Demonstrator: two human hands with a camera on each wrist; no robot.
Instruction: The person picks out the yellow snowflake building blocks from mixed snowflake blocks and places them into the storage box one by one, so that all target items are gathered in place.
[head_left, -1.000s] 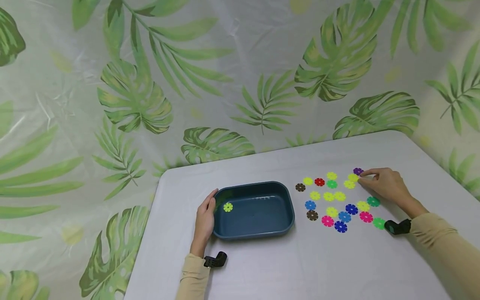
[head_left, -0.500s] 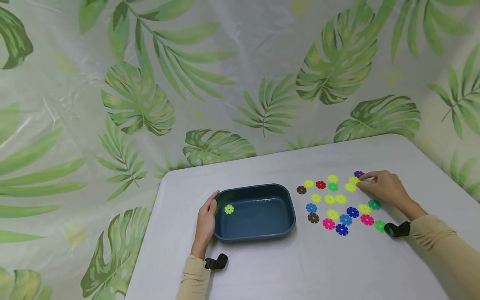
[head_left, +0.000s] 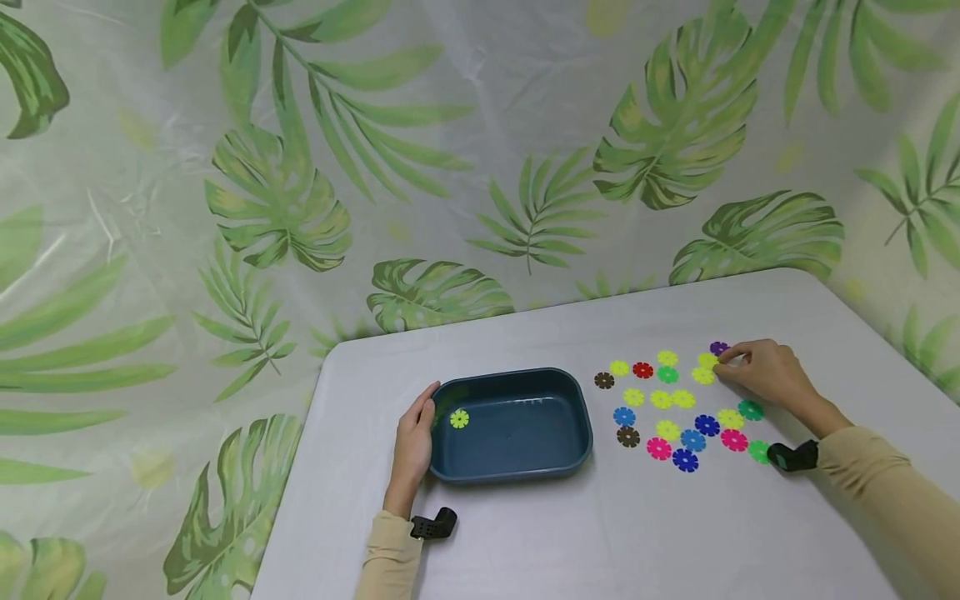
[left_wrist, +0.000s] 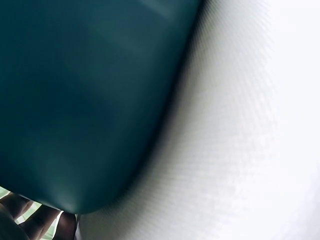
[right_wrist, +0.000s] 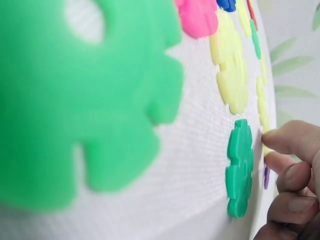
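Observation:
My left hand [head_left: 411, 442] grips the left end of a dark blue plastic basin [head_left: 517, 479], thumb at the rim and fingers along the outside. One yellow-green notched plastic disc [head_left: 459, 419] lies inside it. At the right, my right hand [head_left: 772, 373] pinches the edge of a yellow notched disc [head_left: 707, 361] on the table with thumb and index finger. Beside that disc lie another yellow disc [head_left: 702, 376] and a purple disc [head_left: 718, 348]. In the right wrist view, the fingertips [right_wrist: 270, 137] meet the yellow disc beyond a green disc [right_wrist: 240, 170].
Several notched discs in mixed colours lie flat between basin and right hand, among them a red disc [head_left: 642, 370], a brown disc [head_left: 628, 437] and a pink disc [head_left: 659, 448]. A green disc [head_left: 759, 452] sits by the right wrist camera. A leaf-patterned sheet [head_left: 525, 167] hangs behind the white table [head_left: 525, 550].
The head view has shifted slightly. Both hands keep nearly the same places, the left at the basin and the right at the yellow disc.

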